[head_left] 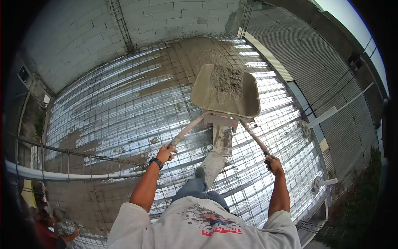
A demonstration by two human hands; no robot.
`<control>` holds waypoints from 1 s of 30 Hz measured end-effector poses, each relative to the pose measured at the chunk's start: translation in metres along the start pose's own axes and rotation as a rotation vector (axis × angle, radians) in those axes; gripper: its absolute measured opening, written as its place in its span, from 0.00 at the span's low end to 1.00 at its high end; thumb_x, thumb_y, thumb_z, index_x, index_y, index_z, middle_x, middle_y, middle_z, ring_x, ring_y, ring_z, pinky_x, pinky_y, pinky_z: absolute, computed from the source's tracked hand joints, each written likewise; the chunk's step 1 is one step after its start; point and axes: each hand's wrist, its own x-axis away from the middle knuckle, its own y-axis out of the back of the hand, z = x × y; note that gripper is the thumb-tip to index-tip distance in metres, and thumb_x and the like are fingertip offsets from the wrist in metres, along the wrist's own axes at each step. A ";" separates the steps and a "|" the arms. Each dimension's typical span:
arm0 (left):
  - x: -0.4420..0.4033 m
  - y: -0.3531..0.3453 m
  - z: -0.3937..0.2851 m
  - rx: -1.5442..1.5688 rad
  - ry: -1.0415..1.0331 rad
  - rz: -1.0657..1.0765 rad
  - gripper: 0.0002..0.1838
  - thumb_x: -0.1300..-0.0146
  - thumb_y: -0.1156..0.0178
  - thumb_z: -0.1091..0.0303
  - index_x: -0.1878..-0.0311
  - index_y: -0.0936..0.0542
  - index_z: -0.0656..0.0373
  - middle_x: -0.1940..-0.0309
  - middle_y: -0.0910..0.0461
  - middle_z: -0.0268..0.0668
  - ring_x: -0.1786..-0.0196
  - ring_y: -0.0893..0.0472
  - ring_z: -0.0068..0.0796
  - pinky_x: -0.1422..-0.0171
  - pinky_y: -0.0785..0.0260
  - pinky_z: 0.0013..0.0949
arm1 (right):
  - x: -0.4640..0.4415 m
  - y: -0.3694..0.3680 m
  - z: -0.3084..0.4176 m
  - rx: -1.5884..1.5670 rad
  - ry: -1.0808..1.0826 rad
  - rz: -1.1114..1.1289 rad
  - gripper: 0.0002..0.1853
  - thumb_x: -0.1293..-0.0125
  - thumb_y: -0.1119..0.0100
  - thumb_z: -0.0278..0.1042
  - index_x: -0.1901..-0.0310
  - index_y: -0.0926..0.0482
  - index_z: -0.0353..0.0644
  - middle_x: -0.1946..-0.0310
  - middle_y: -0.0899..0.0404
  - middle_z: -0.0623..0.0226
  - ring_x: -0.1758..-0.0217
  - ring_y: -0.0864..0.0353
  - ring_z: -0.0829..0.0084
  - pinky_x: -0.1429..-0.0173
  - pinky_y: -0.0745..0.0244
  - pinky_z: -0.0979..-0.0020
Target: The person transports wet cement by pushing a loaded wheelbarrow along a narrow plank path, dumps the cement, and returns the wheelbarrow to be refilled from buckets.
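A cement-smeared wheelbarrow (201,89) stands in front of me, its tray holding a heap of wet concrete (228,83). My left hand (166,154), with a dark watch at the wrist, is wrapped round the grip of the left handle (186,132). Round the end of the right handle (256,139) my right hand (273,164) is closed. Below the tray runs a narrow plank (222,141) coated in cement, and one of my shoes (200,172) is beside it. The wheel is hidden under the tray.
Steel mesh (124,120) over shiny corrugated decking covers the floor, with wet concrete (190,50) spread at the far end. A block wall (174,18) closes the back. A rebar cage (83,155) and white pipe (99,176) lie left. Another person (47,232) is at lower left.
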 end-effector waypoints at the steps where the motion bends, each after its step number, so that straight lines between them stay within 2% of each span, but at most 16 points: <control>1: 0.014 0.012 0.015 0.012 0.007 0.005 0.23 0.33 0.39 0.61 0.39 0.31 0.61 0.62 0.17 0.39 0.80 0.24 0.20 0.79 0.32 0.27 | 0.021 -0.009 -0.023 0.015 0.009 -0.009 0.11 0.32 0.39 0.43 0.58 0.23 0.45 0.75 0.23 0.70 0.85 0.36 0.82 0.82 0.41 0.76; 4: 0.063 0.042 0.065 -0.007 -0.004 0.022 0.23 0.34 0.38 0.62 0.40 0.31 0.63 0.62 0.17 0.40 0.78 0.20 0.22 0.79 0.30 0.28 | 0.084 -0.028 -0.080 0.035 0.026 -0.043 0.17 0.33 0.39 0.43 0.50 0.24 0.42 0.73 0.23 0.67 0.82 0.32 0.82 0.82 0.39 0.78; 7: 0.132 0.065 0.114 0.023 0.030 -0.010 0.28 0.37 0.34 0.57 0.42 0.34 0.63 0.70 0.20 0.39 0.80 0.21 0.24 0.79 0.27 0.30 | 0.149 -0.032 -0.140 0.024 0.013 -0.055 0.14 0.32 0.40 0.44 0.51 0.21 0.44 0.72 0.19 0.69 0.83 0.33 0.81 0.79 0.36 0.75; 11: 0.222 0.075 0.093 -0.054 0.000 -0.049 0.27 0.39 0.31 0.52 0.55 0.34 0.62 0.79 0.23 0.37 0.83 0.24 0.22 0.82 0.32 0.28 | 0.258 -0.033 -0.184 -0.014 -0.102 -0.100 0.18 0.33 0.42 0.42 0.46 0.24 0.41 0.70 0.16 0.62 0.80 0.25 0.77 0.76 0.30 0.74; 13: 0.257 0.071 0.089 -0.206 -0.080 -0.074 0.25 0.40 0.30 0.54 0.56 0.33 0.61 0.82 0.26 0.34 0.85 0.28 0.18 0.83 0.37 0.26 | 0.288 -0.033 -0.217 0.115 -0.140 -0.195 0.17 0.37 0.39 0.44 0.58 0.21 0.38 0.77 0.19 0.63 0.83 0.25 0.75 0.79 0.31 0.72; 14: 0.269 0.069 0.090 -0.217 -0.141 -0.070 0.25 0.42 0.30 0.52 0.58 0.32 0.59 0.81 0.26 0.34 0.80 0.26 0.22 0.77 0.32 0.31 | 0.301 -0.033 -0.240 0.209 -0.167 -0.229 0.17 0.39 0.36 0.46 0.64 0.21 0.37 0.80 0.20 0.63 0.85 0.26 0.74 0.80 0.33 0.72; 17: 0.293 0.071 0.096 -0.632 -0.386 -0.123 0.29 0.41 0.35 0.47 0.46 0.28 0.59 0.72 0.18 0.43 0.66 0.18 0.41 0.59 0.26 0.42 | 0.357 -0.057 -0.316 0.423 -0.180 -0.309 0.21 0.45 0.29 0.48 0.78 0.25 0.40 0.84 0.27 0.68 0.87 0.32 0.76 0.83 0.39 0.70; 20: 0.335 0.054 0.023 -0.797 -0.496 0.022 0.30 0.38 0.43 0.46 0.34 0.27 0.47 0.57 0.17 0.52 0.53 0.18 0.56 0.50 0.26 0.47 | 0.407 -0.131 -0.393 0.169 -0.412 -0.264 0.18 0.44 0.26 0.40 0.79 0.28 0.44 0.85 0.32 0.74 0.87 0.34 0.77 0.83 0.41 0.71; 21: 0.333 0.049 0.010 -0.817 -0.587 0.013 0.25 0.37 0.42 0.46 0.41 0.21 0.46 0.58 0.17 0.52 0.55 0.18 0.54 0.50 0.26 0.47 | 0.410 -0.157 -0.437 -0.072 -0.494 -0.182 0.16 0.43 0.27 0.39 0.77 0.27 0.44 0.85 0.32 0.74 0.86 0.35 0.78 0.83 0.40 0.71; 22: 0.330 0.038 -0.009 -0.796 -0.488 0.065 0.22 0.37 0.42 0.47 0.46 0.17 0.49 0.60 0.16 0.50 0.56 0.17 0.53 0.51 0.26 0.46 | 0.406 -0.191 -0.488 -0.133 -0.504 -0.191 0.14 0.41 0.28 0.38 0.75 0.26 0.45 0.84 0.32 0.75 0.85 0.35 0.80 0.82 0.40 0.72; 23: 0.327 0.024 -0.021 -0.811 -0.737 0.061 0.20 0.35 0.41 0.52 0.48 0.16 0.55 0.63 0.14 0.46 0.61 0.14 0.44 0.54 0.25 0.37 | 0.413 -0.236 -0.509 -0.208 -0.541 -0.195 0.14 0.38 0.31 0.38 0.74 0.26 0.46 0.84 0.33 0.76 0.84 0.36 0.81 0.81 0.39 0.74; 24: 0.341 -0.001 -0.053 -0.837 -0.692 0.172 0.20 0.37 0.41 0.52 0.51 0.15 0.55 0.66 0.15 0.47 0.63 0.15 0.45 0.56 0.25 0.39 | 0.418 -0.272 -0.532 -0.523 -0.625 0.004 0.15 0.36 0.33 0.38 0.75 0.29 0.47 0.85 0.35 0.76 0.85 0.37 0.80 0.80 0.38 0.75; 26: 0.347 -0.055 -0.073 -1.144 -0.807 0.192 0.19 0.43 0.41 0.51 0.56 0.13 0.53 0.69 0.16 0.49 0.63 0.16 0.50 0.55 0.24 0.46 | 0.429 -0.373 -0.532 -0.621 -0.692 -0.025 0.17 0.35 0.35 0.38 0.77 0.32 0.50 0.85 0.36 0.77 0.86 0.40 0.77 0.79 0.40 0.72; 27: 0.362 -0.082 -0.083 -1.194 -0.808 0.221 0.18 0.43 0.42 0.51 0.58 0.13 0.52 0.68 0.16 0.50 0.62 0.17 0.52 0.53 0.24 0.47 | 0.418 -0.410 -0.545 -0.628 -0.679 0.042 0.15 0.37 0.34 0.40 0.76 0.29 0.50 0.84 0.33 0.76 0.82 0.33 0.76 0.75 0.33 0.70; 29: 0.361 -0.136 -0.081 -1.288 -1.031 0.203 0.16 0.44 0.42 0.53 0.60 0.13 0.51 0.69 0.16 0.51 0.62 0.17 0.53 0.53 0.24 0.48 | 0.407 -0.466 -0.530 -0.912 -0.638 0.215 0.14 0.39 0.32 0.40 0.74 0.27 0.48 0.83 0.32 0.75 0.81 0.33 0.75 0.73 0.32 0.69; 30: 0.364 -0.153 -0.083 -1.347 -1.017 0.163 0.16 0.44 0.42 0.53 0.60 0.13 0.51 0.69 0.16 0.50 0.62 0.16 0.52 0.53 0.23 0.48 | 0.414 -0.474 -0.518 -0.924 -0.643 0.193 0.13 0.39 0.32 0.40 0.74 0.27 0.48 0.83 0.32 0.75 0.81 0.33 0.75 0.72 0.32 0.69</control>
